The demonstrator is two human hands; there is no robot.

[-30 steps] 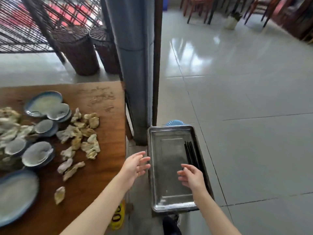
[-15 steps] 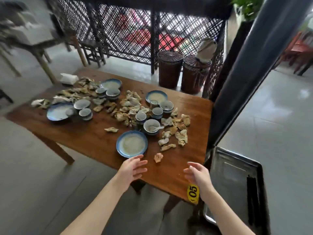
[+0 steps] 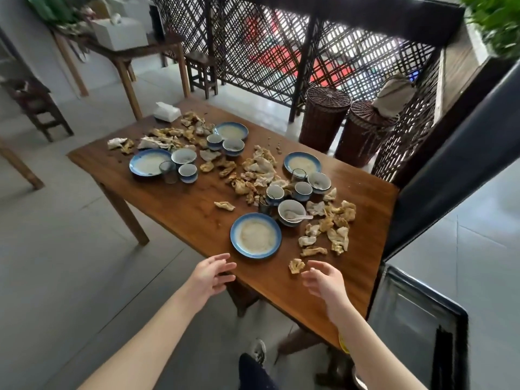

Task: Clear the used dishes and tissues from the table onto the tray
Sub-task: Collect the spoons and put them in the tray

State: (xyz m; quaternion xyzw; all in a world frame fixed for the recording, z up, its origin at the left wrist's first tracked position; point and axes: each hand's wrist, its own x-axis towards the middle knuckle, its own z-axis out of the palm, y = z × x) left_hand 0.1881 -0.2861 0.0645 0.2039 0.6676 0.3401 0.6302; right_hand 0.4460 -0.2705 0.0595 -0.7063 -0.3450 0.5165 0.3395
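Observation:
A wooden table [image 3: 174,209] carries several blue-rimmed plates, bowls, cups and many crumpled used tissues. The nearest plate [image 3: 255,235] lies just beyond my hands. A bowl with a white spoon [image 3: 291,211] stands behind it. One crumpled tissue [image 3: 296,266] lies near the front edge, just left of my right hand [image 3: 325,282]. My left hand [image 3: 211,275] hovers at the table's edge below the plate. Both hands are empty, fingers spread. The metal tray [image 3: 405,311] sits low at the right, with dark chopsticks [image 3: 441,358] in it.
A white tissue box [image 3: 167,112] sits at the table's far left corner. Two wicker baskets [image 3: 323,119] stand behind the table by a lattice screen. A dark pillar [image 3: 455,170] rises at the right. Stools and another table stand at the back left.
My view has swung from the tray to the table. Both hands moved from above the tray to the table's front edge, still empty.

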